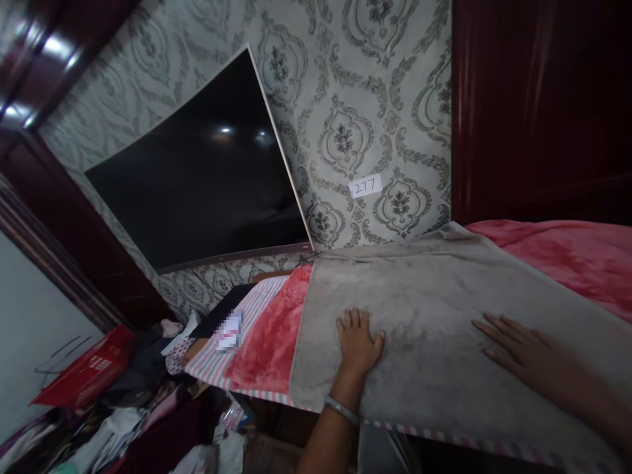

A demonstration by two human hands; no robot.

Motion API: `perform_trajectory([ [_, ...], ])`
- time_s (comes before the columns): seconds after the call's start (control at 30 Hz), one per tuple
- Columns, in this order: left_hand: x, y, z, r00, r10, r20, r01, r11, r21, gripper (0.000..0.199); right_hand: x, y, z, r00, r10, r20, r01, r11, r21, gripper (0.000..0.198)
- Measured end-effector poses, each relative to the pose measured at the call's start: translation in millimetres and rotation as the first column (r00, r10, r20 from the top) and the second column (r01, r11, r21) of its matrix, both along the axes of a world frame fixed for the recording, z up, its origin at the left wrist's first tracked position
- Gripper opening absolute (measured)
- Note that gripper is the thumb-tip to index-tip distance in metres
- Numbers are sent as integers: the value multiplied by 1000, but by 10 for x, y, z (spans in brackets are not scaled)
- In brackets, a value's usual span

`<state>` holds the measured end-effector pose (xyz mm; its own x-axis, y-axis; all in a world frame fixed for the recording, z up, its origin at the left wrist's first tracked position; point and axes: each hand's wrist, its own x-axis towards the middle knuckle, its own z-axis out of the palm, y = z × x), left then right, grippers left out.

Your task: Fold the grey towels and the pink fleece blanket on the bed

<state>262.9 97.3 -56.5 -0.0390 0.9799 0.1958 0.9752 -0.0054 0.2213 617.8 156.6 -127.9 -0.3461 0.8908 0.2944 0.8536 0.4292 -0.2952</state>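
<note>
Left hand (359, 343): fingers spread, palm down on the grey cloth (424, 289), gripping nothing. Right hand (523, 345): fingers extended, empty; contact unclear. The cloth lies beside red fabric (271, 332), below the patterned wall (340, 85). Apparent step: smoothing. The next move calls for flat, even pressure toward the creases.

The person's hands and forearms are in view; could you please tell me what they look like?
The left hand is ungloved; the left forearm wears a silver-grey bracelet and shows no sleeve. The right hand is ungloved too; the right forearm, slightly blurred, shows neither sleeve nor bracelet.
</note>
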Motion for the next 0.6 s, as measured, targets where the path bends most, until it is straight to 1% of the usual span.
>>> perform_trajectory([
  [0.17, -23, -1, 14, 991, -137, -9, 137, 990, -17, 58, 14, 0, -42, 1000, -5, -17, 6, 999, 39, 70],
  [0.27, -30, -6, 23, 976, -217, 3, 217, 976, -24, 53, 24, -13, -28, 1000, -4, -16, 5, 1000, 20, 68],
  [0.4, -37, -16, 30, 958, -284, 29, 285, 958, -34, 50, 52, -9, -41, 1000, 2, 10, -2, 1000, -4, 71],
  [0.5, -34, -17, 15, 952, -302, 47, 303, 953, -16, 48, 90, 46, -145, 1000, 2, 13, -3, 1000, 17, 75],
  [0.6, -20, -12, -17, 956, -291, 46, 289, 957, 29, 45, 145, 135, -319, 999, -22, -31, 23, 999, 33, 80],
])
